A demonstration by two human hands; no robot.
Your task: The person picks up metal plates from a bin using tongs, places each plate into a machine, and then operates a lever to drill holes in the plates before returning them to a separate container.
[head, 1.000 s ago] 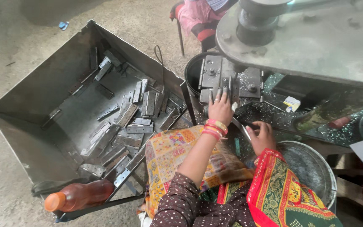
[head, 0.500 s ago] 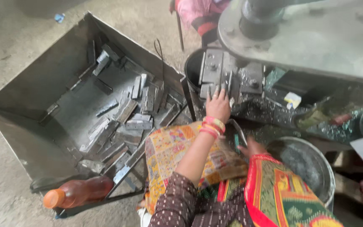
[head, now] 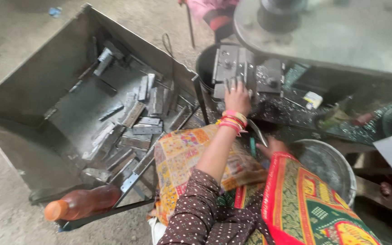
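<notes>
Metal strip (head: 258, 133) slanting from right hand (head: 272, 146)

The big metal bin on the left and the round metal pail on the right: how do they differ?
The metal bin is angular with flat, slanted walls; the metal pail is round. The bin holds many flat grey metal strips, while what the pail holds cannot be made out. A brownish bottle lies at the bin's near edge; a red and green cloth partly covers the pail. Both are dull grey metal and open-topped.
</notes>
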